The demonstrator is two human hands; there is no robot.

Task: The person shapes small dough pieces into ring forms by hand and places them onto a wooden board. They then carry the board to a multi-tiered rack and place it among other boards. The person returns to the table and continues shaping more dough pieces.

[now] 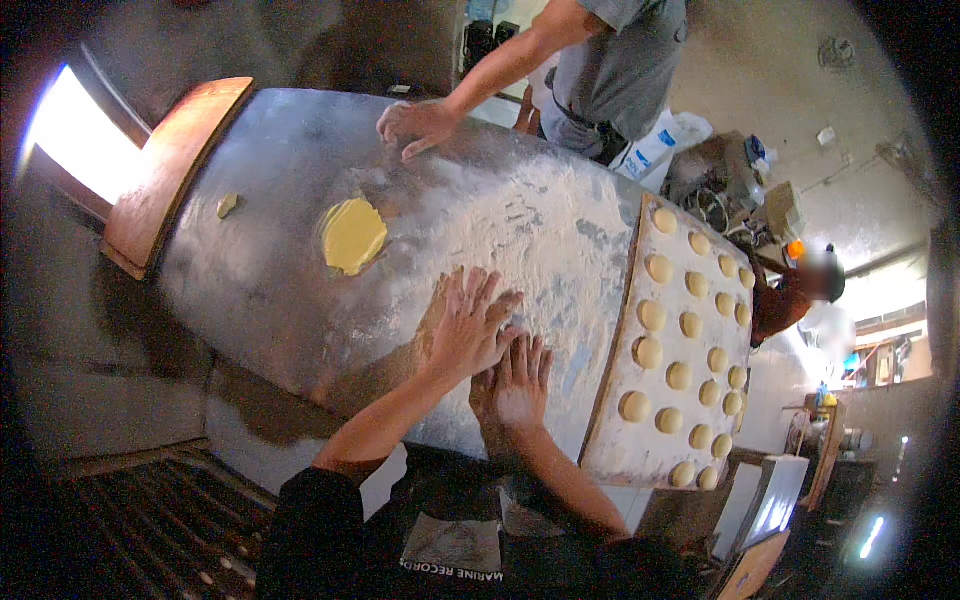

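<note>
My left hand (468, 325) is stretched out over the floured metal table (270, 300), its fingers spread. My right hand (521, 388) lies close beside it, nearer to me, with white flour on its back and its fingers extended. The left thumb side meets or overlaps the right fingertips. I see nothing held in either hand, though what lies under the palms is hidden. White flour (545, 215) is spread in a thick patch beyond my hands. To their left sits a flat, round yellow piece, like butter or soft dough (354, 236), with a small pale lump (228, 205) farther left.
A floured board (625, 440) with rows of round dough balls (651, 316) covers the table's right end. A wooden board (185, 175) stands at the left end. Across the table, a co-worker's hand (420, 125) rests near the far edge. Another person (785, 305) is beyond the right end.
</note>
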